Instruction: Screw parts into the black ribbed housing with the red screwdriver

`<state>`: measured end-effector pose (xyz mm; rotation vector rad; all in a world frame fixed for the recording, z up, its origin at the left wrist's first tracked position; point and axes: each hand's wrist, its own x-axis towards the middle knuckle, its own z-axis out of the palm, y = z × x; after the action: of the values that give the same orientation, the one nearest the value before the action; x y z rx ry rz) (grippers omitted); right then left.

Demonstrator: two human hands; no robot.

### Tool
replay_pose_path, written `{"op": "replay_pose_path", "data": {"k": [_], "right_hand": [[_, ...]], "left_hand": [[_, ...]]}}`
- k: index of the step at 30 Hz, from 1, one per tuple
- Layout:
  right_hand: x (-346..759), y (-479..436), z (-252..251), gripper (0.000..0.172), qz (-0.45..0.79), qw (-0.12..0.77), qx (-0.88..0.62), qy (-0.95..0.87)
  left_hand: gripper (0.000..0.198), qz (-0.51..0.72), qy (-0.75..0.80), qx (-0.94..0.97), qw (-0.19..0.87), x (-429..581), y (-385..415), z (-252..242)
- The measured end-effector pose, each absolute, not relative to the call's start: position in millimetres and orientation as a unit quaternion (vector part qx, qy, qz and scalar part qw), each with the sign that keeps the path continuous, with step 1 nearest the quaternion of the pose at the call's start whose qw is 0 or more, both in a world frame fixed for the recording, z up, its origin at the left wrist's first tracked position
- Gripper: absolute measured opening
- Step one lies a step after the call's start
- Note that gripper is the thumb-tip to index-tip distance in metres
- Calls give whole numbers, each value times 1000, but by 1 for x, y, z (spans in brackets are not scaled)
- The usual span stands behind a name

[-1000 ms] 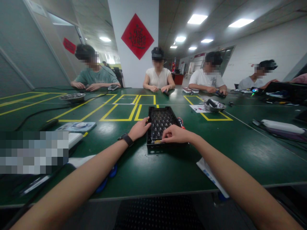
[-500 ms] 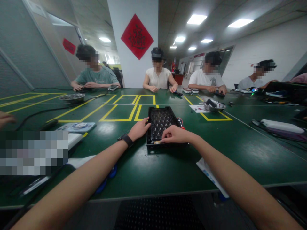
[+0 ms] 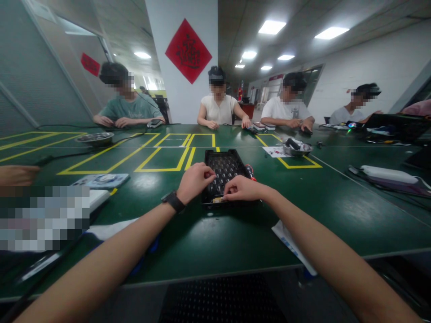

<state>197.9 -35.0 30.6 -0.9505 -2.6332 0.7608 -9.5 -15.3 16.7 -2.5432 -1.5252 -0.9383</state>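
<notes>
A glossy green worktop (image 3: 188, 251), marked with yellow tape, carries a shallow, rectangular black open box (image 3: 222, 153) near its middle. A round silvery metal bowl (image 3: 298, 153) sits at the box's two o'clock. The left hand (image 3: 195, 180), loosely curled, is at nine o'clock; the right hand (image 3: 244, 188), fingers bunched, reaches in at five, beside a small tan strip (image 3: 217, 200) at six. Whether either grips anything, I cannot tell.
</notes>
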Motion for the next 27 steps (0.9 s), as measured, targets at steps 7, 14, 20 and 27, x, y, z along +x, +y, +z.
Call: {"op": "replay_pose_path", "data": {"k": [7,14,20,27], "right_hand": [[199,-34,30,33,251,118,-328,-903],[196,-36,32,37,261,209,-347,-876],[211,2,40,40,228,543,-406,-699],[270,72,37,25,284,528,-632,-492]], "left_hand": [[26,-232,-537,-811,-9,-5,-22,18],[30,-194,-539,-815,-83,-12,-14,14],[28,-178,-515,-822,-164,-13,-2,8],[25,-190,-517,-821,-149,-12,0,6]]}}
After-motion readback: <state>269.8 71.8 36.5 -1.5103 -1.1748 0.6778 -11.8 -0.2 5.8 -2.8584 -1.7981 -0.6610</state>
